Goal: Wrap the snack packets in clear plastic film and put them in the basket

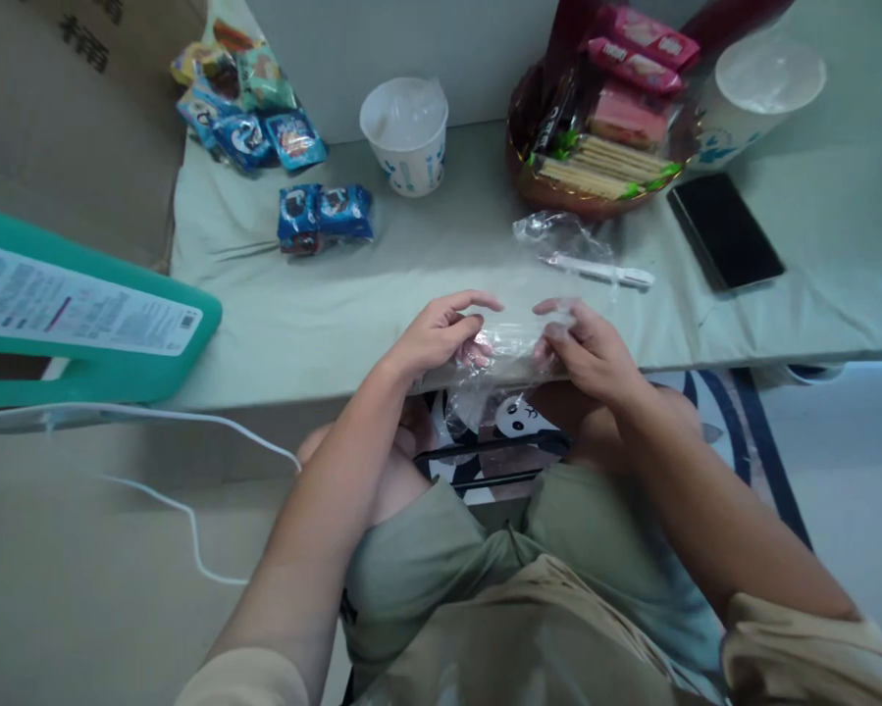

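Between my two hands a clear plastic bag [510, 338] is stretched at the table's front edge, its lower part hanging toward my lap. My left hand [451, 328] grips the bag's left side with thumb and fingers. On the other side my right hand [577, 343] pinches the bag. Just beyond the hands lie a white pen-like tool [602, 272] and another crumpled clear wrapper [558, 233]. Two blue snack packets [325, 214] lie farther left, beside thin metal tweezers [247, 250].
A paper cup [405, 137] stands at the back, a larger cup [760, 93] at the right. A basket [595, 204] holds wrapped snacks. More snack packets [245, 108] pile at the back left. A black phone [725, 232] lies right; a green container [94, 304] stands left, near a white cable [190, 417].
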`<state>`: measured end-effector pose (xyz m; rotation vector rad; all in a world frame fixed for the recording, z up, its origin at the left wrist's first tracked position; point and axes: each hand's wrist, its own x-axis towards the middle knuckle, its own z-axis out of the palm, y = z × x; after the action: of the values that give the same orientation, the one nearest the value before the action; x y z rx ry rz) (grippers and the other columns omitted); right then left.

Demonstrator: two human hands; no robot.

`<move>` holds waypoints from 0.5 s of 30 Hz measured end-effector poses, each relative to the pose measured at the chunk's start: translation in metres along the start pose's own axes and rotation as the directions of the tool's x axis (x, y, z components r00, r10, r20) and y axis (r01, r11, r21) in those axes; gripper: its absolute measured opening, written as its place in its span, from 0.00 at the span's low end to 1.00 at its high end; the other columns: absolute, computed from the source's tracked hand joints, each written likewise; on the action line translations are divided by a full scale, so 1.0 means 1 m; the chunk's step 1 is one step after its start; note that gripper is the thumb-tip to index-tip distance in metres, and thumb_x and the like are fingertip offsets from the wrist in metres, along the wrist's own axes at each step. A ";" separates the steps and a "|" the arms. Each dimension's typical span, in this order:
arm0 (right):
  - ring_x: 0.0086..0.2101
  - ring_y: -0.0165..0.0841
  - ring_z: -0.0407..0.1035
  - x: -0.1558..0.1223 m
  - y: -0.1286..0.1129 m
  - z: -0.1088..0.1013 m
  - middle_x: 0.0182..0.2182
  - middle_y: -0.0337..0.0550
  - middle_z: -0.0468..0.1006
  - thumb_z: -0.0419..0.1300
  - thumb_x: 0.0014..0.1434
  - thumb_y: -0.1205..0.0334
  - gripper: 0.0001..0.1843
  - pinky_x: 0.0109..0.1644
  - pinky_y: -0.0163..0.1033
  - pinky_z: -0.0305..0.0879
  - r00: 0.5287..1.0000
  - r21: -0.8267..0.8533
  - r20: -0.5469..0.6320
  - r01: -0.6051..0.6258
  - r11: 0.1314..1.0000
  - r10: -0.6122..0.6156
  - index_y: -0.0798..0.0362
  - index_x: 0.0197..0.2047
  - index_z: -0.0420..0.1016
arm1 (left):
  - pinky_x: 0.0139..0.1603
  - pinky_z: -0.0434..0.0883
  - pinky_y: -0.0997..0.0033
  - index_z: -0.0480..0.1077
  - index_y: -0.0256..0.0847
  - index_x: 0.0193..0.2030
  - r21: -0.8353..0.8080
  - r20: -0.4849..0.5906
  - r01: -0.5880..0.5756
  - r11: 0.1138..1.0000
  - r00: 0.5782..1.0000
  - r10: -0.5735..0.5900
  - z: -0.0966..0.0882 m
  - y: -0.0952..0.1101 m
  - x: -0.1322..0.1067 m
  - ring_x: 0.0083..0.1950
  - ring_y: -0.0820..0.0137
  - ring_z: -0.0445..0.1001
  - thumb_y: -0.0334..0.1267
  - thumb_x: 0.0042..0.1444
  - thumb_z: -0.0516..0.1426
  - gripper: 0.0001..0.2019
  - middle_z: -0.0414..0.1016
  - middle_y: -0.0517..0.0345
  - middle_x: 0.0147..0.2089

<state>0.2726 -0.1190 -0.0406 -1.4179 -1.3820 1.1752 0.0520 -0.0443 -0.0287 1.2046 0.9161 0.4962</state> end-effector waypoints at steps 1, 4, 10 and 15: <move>0.25 0.33 0.71 0.000 0.001 -0.001 0.26 0.34 0.77 0.62 0.63 0.45 0.15 0.34 0.41 0.71 0.999 0.033 -0.035 0.028 0.999 -0.027 0.44 0.46 0.75 | 0.25 0.71 0.75 0.77 0.42 0.48 -0.037 -0.011 -0.006 0.999 1.000 0.006 -0.001 -0.001 0.001 0.22 0.73 0.76 0.33 0.61 0.56 0.11 0.77 0.62 0.25; 0.32 0.35 0.74 -0.003 -0.003 -0.007 0.31 0.39 0.79 0.62 0.61 0.50 0.10 0.40 0.43 0.73 0.985 0.030 -0.052 0.166 0.986 -0.165 0.46 0.35 0.77 | 0.30 0.75 0.71 0.78 0.42 0.36 -0.102 -0.028 -0.028 0.994 0.999 0.025 -0.003 -0.002 0.006 0.25 0.73 0.77 0.35 0.57 0.59 0.05 0.78 0.60 0.28; 0.49 0.44 0.77 -0.015 -0.023 -0.024 0.47 0.45 0.83 0.57 0.63 0.49 0.16 0.58 0.55 0.71 0.952 -0.125 0.172 0.275 0.953 -0.252 0.43 0.42 0.85 | 0.36 0.76 0.67 0.76 0.39 0.29 -0.040 -0.015 -0.148 0.988 0.989 0.147 -0.005 0.003 0.015 0.32 0.69 0.79 0.50 0.59 0.59 0.17 0.79 0.52 0.30; 0.58 0.45 0.72 -0.015 -0.017 -0.012 0.57 0.47 0.78 0.67 0.57 0.45 0.21 0.64 0.55 0.68 0.974 -0.071 -0.160 0.151 0.986 -0.161 0.42 0.51 0.75 | 0.41 0.77 0.70 0.71 0.41 0.40 0.020 -0.048 -0.237 0.971 0.970 0.238 0.003 0.005 0.020 0.42 0.69 0.82 0.37 0.47 0.69 0.16 0.79 0.55 0.46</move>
<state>0.2809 -0.1323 -0.0205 -1.3865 -1.3922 0.9023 0.0662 -0.0297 -0.0305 1.3276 0.8218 0.7152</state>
